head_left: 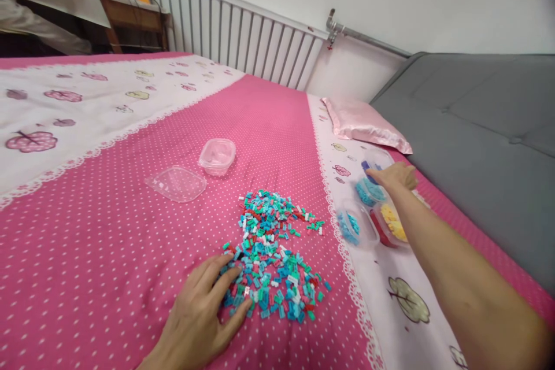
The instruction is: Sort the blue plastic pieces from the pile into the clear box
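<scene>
A loose pile of small plastic building bricks [271, 248] in teal, green, red, pink and white lies on the bed. My left hand [202, 303] rests at the pile's near left edge, fingers spread and fingertips touching bricks. My right hand [396, 176] reaches over a clear tub [381, 157] with dark blue pieces at the far right. Its fingers look bent together, and what they hold, if anything, is hidden. Around it stand tubs of blue bricks [370, 191], lighter blue bricks [348, 227], yellow bricks [392, 222] and red pieces [380, 229].
A clear plastic tub [217, 156] and a flat clear lid [177, 184] lie left of the pile on the pink dotted bedspread [269, 121]. A pink pillow [366, 121] sits by the grey headboard [472, 110]. White railings [243, 23] and a desk [134, 14] stand behind.
</scene>
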Tool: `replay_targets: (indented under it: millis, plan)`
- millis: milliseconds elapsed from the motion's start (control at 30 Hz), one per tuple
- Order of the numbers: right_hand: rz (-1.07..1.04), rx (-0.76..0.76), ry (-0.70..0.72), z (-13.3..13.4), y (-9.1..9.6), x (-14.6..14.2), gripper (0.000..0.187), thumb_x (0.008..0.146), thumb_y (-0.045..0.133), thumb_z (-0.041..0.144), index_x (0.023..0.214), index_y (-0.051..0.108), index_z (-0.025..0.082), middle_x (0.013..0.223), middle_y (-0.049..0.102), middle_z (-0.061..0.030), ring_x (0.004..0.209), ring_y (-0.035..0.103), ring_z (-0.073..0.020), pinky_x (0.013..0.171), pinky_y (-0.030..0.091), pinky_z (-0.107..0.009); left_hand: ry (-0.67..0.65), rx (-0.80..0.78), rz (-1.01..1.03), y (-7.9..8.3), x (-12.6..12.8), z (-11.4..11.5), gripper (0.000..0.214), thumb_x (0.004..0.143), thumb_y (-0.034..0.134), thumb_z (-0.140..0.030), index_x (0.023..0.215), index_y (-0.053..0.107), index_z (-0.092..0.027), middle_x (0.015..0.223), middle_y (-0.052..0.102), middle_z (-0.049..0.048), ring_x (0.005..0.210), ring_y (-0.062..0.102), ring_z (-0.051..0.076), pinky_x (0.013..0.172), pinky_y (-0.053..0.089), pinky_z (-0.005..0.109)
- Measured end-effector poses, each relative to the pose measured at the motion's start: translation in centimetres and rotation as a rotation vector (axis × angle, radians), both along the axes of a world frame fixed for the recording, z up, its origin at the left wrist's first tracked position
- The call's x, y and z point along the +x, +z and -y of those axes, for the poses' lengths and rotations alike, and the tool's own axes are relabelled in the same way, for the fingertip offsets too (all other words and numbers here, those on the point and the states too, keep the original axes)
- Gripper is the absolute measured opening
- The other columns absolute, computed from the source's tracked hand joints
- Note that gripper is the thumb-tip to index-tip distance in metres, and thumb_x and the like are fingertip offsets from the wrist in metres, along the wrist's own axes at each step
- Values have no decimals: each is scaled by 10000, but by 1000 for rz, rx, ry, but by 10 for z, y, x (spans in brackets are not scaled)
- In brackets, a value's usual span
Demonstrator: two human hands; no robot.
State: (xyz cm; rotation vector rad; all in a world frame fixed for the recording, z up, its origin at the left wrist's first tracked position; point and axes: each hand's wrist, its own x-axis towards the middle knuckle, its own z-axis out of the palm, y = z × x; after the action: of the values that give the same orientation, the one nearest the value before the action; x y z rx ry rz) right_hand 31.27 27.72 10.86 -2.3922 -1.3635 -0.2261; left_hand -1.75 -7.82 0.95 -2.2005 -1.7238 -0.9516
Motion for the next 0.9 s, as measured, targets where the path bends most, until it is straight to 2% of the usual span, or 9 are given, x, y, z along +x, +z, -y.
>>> replay_targets:
  millis: [200, 333, 500, 633, 700, 767, 833, 900]
  plan:
    - [56, -109, -37, 1, -12, 15, 924, 594, 772, 495, 1303, 405, 30, 1284, 436, -289, 1139, 504, -399, 943, 397, -471, 3, -13, 7, -1, 0, -1, 410, 757, 657, -329, 1124, 553, -179, 1179, 577, 138, 1064, 572, 264, 874, 510, 402]
    - [52, -187, -35, 3, -15, 14, 859, 614, 749, 500, 1278, 439, 51, 1257, 477, -272, 1161, 490, -383, 965, 373, -474, 2, -15, 8, -3, -1, 0, 427, 754, 660, -334, 1135, 549, -177, 1180, 573, 139, 1062, 571, 267, 873, 509, 411]
    - [8, -171, -33, 6, -18, 16, 861, 595, 757, 534, 1254, 483, 52, 1214, 492, -294, 1124, 511, -397, 922, 398, -487, -2, -9, 14, -4, -1, -1, 430, 751, 662, -330, 1139, 552, -180, 1183, 572, 135, 1067, 569, 266, 881, 505, 406]
    - [-13, -136, 33, 11, -9, 12, 853, 611, 724, 584, 1211, 536, 8, 1214, 482, -320, 1120, 513, -413, 904, 422, -480, 5, -1, 16, -4, -1, -1, 421, 749, 664, -331, 1130, 562, -182, 1171, 579, 131, 1055, 575, 265, 871, 505, 402]
    - [-93, -117, 94, 16, 1, 5, 799, 640, 701, 576, 1185, 565, 6, 1217, 502, -309, 1118, 521, -408, 896, 438, -469, 2, -4, 24, -4, -1, -1, 409, 746, 667, -334, 1115, 571, -186, 1163, 583, 127, 1046, 578, 264, 869, 504, 400]
    - [-224, -87, 226, 26, 12, -6, 728, 677, 681, 539, 1192, 574, 35, 1224, 540, -258, 1142, 519, -378, 928, 431, -452, -3, 0, 37, -4, -1, 0, 398, 743, 669, -334, 1102, 579, -187, 1158, 585, 125, 1042, 580, 264, 870, 502, 401]
    - [-364, -22, 436, 45, 22, -19, 703, 683, 685, 499, 1234, 555, 83, 1256, 555, -189, 1163, 517, -330, 977, 406, -426, -5, 4, 53, -5, -1, 0, 402, 742, 671, -333, 1105, 581, -186, 1162, 584, 126, 1053, 576, 270, 880, 497, 409]
    - [-466, 20, 671, 75, 27, -34, 736, 642, 717, 463, 1258, 539, 103, 1253, 565, -164, 1120, 549, -309, 958, 425, -412, 2, 11, 77, -4, -1, 0, 422, 740, 674, -340, 1120, 574, -186, 1176, 579, 130, 1074, 566, 280, 898, 488, 426]
